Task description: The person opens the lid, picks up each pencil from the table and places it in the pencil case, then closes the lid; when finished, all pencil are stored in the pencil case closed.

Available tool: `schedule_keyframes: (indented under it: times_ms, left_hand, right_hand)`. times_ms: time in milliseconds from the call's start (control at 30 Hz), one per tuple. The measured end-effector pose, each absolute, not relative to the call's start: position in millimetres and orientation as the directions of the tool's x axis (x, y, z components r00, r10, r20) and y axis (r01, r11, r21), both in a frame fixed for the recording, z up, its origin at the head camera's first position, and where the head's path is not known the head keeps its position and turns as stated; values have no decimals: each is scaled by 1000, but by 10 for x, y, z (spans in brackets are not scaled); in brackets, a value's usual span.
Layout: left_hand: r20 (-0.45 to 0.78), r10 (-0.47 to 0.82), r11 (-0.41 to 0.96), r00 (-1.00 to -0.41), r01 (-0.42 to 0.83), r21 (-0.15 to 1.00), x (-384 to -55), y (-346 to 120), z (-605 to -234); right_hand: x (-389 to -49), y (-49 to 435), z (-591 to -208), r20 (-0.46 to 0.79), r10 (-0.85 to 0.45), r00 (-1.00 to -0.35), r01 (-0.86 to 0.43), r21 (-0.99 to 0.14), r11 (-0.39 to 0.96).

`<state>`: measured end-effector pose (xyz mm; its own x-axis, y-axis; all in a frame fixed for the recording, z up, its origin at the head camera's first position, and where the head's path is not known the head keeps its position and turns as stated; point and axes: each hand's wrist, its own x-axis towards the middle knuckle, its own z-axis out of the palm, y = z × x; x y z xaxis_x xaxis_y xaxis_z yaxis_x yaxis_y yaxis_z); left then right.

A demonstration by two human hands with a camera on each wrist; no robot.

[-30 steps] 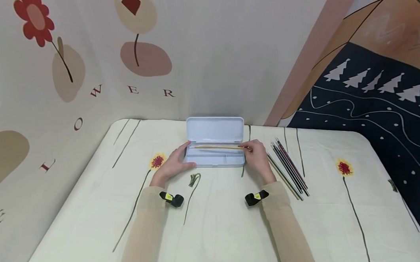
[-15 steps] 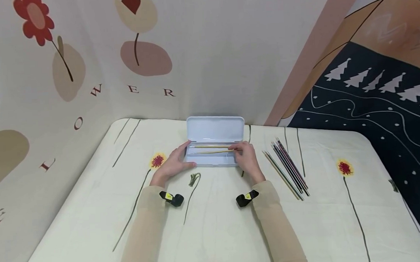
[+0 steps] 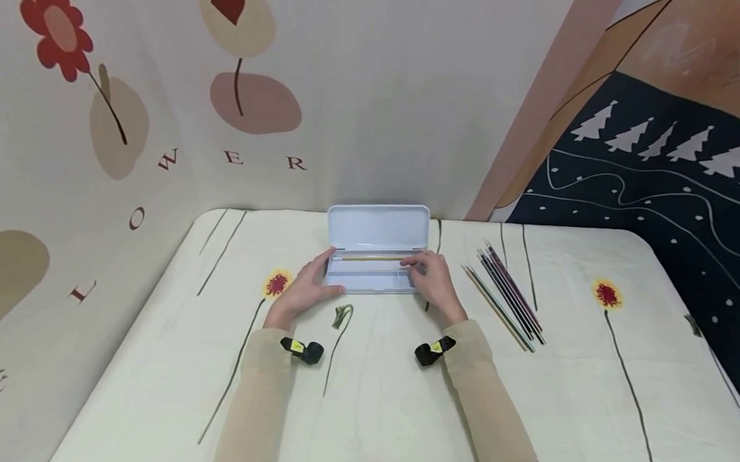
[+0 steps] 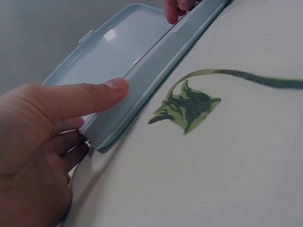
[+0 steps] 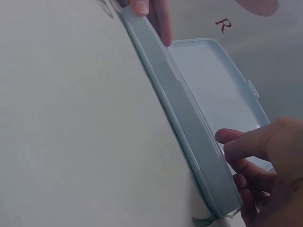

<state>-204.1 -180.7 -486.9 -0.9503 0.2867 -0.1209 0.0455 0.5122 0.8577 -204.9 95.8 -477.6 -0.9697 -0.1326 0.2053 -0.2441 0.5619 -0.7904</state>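
Note:
A pale blue pencil case [image 3: 373, 282] lies with its lid [image 3: 379, 227] raised behind it. My left hand [image 3: 302, 288] holds its left end; in the left wrist view the thumb [image 4: 102, 96] lies on the front wall and the fingers curl round the end. My right hand [image 3: 434, 281] is over the right end, fingertips reaching inside. In the right wrist view its thumb and forefinger [image 5: 246, 143] are bent slightly, with nothing visible between them. A gold-coloured pencil [image 3: 371, 258] lies along the rear compartment. The case's floor is mostly hidden in both wrist views.
Several dark pencils [image 3: 511, 293] lie fanned on the cloth right of the case, with greenish pencils [image 3: 498, 309] beside them. The cream cloth [image 3: 379, 412] has printed flowers. A patterned wall hanging [image 3: 401, 104] rises right behind the case.
My right hand has moved left with a second pencil into the case; that pencil has dropped from sight below the rim. My left hand has stayed at the case's left end.

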Motion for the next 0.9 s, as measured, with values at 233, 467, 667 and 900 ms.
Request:
schedule_keyframes:
  times_ms: [233,467,667,900]
  left_hand:
    - [-126,284,515,-950,40,856,-2031,-1793,-4846]
    - [-129,285,517,-950,39,855,-2026,-1792,-4833]
    - [-128,279,513,-952,35,858,-2029,-1797,-4835]
    - [-138,280,510,-950,26,860,-2026,-1790,-4841]
  right_hand:
    - [-1990,975,-4752,187,-107,-977,-215,-818,533]
    - [-1925,1015,-4684,187,-77,-979,-200,-837,509]
    - [-1890,1118,-4615,201,-60,-978,-204,-841,501]
    - [-1811,1379,-4550,235,-51,-971,-223,-799,559]
